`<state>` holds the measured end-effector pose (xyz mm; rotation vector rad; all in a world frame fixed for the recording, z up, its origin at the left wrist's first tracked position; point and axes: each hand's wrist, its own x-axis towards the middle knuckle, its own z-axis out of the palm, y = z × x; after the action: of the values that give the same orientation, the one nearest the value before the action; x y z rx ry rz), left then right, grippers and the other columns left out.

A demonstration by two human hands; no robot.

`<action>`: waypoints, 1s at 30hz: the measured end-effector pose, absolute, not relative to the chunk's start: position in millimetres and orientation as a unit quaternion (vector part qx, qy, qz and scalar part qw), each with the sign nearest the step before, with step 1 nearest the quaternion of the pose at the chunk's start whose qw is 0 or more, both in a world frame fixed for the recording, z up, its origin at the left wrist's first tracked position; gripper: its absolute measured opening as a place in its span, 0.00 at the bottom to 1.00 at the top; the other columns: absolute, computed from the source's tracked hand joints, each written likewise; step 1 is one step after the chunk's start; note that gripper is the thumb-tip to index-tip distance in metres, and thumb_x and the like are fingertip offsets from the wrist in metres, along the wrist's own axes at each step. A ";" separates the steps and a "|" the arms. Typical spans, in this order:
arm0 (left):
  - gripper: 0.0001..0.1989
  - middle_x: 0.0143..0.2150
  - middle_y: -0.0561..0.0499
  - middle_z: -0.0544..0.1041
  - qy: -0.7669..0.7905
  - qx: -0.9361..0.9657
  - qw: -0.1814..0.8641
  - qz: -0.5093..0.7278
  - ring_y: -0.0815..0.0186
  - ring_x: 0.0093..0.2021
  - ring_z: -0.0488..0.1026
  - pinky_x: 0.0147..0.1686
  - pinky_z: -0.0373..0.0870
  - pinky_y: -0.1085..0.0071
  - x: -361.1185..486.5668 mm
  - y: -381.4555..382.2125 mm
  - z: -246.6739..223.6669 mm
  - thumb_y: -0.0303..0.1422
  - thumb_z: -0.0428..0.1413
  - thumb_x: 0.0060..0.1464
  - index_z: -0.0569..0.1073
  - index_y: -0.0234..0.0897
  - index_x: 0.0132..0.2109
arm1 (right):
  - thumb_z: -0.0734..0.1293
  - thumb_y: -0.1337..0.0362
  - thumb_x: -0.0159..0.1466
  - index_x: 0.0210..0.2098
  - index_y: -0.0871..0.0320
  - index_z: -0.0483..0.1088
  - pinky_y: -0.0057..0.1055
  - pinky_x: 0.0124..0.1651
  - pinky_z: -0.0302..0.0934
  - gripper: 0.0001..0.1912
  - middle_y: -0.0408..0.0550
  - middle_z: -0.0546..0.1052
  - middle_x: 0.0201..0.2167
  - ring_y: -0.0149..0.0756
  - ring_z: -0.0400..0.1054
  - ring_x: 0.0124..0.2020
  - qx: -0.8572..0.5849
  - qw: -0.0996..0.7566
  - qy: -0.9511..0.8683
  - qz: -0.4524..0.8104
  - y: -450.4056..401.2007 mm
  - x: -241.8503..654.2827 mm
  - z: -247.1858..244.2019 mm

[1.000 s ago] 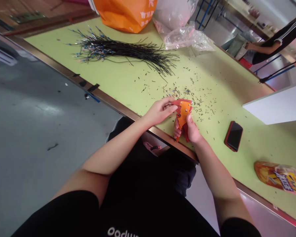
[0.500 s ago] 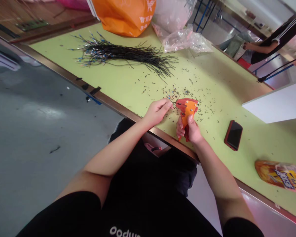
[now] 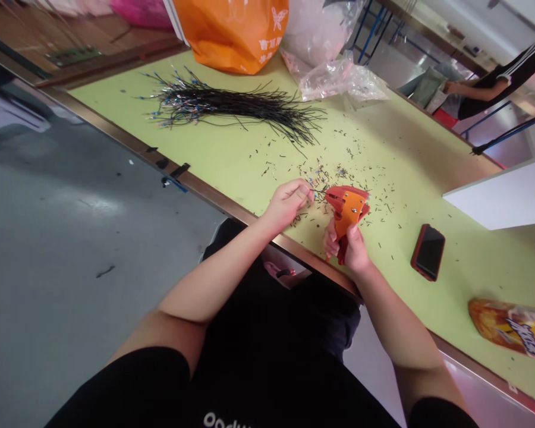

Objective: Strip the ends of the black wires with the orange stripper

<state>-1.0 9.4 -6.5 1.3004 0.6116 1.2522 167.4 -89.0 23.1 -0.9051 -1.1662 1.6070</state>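
My right hand (image 3: 346,245) is wrapped round the handles of an orange and red wire stripper (image 3: 350,203), held above the table's near edge with its jaws pointing left. In my left hand (image 3: 289,202) a thin black wire (image 3: 318,191) is pinched, and its end reaches the stripper's jaws. Whether the jaws bite on it is too small to tell. Short black clippings (image 3: 339,173) lie scattered under and beyond both hands. Farther back rests a large bundle of black wires (image 3: 245,106), with bluish tips at its left end.
Behind the bundle stand an orange bag (image 3: 236,35) and a clear plastic bag (image 3: 343,77). To the right are a phone (image 3: 428,252), a drink bottle (image 3: 510,327) and a white panel (image 3: 503,193). Another person's arm (image 3: 481,90) shows at a far table. The green table (image 3: 214,178) has a brown edge.
The wire stripper has tilted a little and sits slightly farther from my left hand, with more wire showing between them. The whole view has shifted slightly.
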 end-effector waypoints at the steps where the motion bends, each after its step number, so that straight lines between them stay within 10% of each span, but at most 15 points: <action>1: 0.35 0.21 0.59 0.65 0.270 0.552 0.574 0.541 0.74 0.18 0.52 0.19 0.53 0.71 -3.2 12.4 -7.0 0.71 0.56 0.58 0.72 0.41 0.32 | 0.70 0.26 0.61 0.28 0.51 0.67 0.33 0.19 0.55 0.33 0.36 0.60 0.16 0.31 0.51 0.15 -0.370 0.475 -0.474 0.643 -90.2 168.7 25.3; 7: 0.36 0.18 0.60 0.52 0.401 0.528 0.472 0.580 0.70 0.18 0.51 0.20 0.56 0.69 -25.5 32.3 -6.4 0.66 0.37 0.71 0.73 0.44 0.36 | 0.68 0.26 0.60 0.26 0.48 0.61 0.37 0.24 0.63 0.34 0.37 0.52 0.19 0.35 0.50 0.18 -0.420 0.652 -0.401 0.488 -88.6 196.5 65.0; 16: 0.29 0.32 0.49 0.82 0.392 0.700 0.308 0.511 0.67 0.31 0.76 0.33 0.70 0.69 -7.0 -13.0 6.7 0.54 0.45 0.75 0.80 0.39 0.38 | 0.72 0.28 0.59 0.41 0.51 0.75 0.46 0.41 0.75 0.32 0.50 0.75 0.36 0.46 0.73 0.35 -0.436 0.536 -0.426 0.584 -81.5 174.4 35.1; 30: 0.23 0.22 0.53 0.74 0.295 0.810 0.136 0.488 0.70 0.23 0.69 0.26 0.59 0.70 -3.4 -19.1 0.5 0.39 0.47 0.76 0.76 0.41 0.32 | 0.65 0.20 0.57 0.46 0.48 0.71 0.49 0.38 0.76 0.41 0.54 0.79 0.37 0.58 0.78 0.47 -0.498 0.529 -0.415 0.548 -77.4 171.0 16.8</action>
<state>-3.4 -19.1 0.5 2.3445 0.8544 1.4142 171.0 -77.4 16.8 -1.1887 -0.9921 1.3095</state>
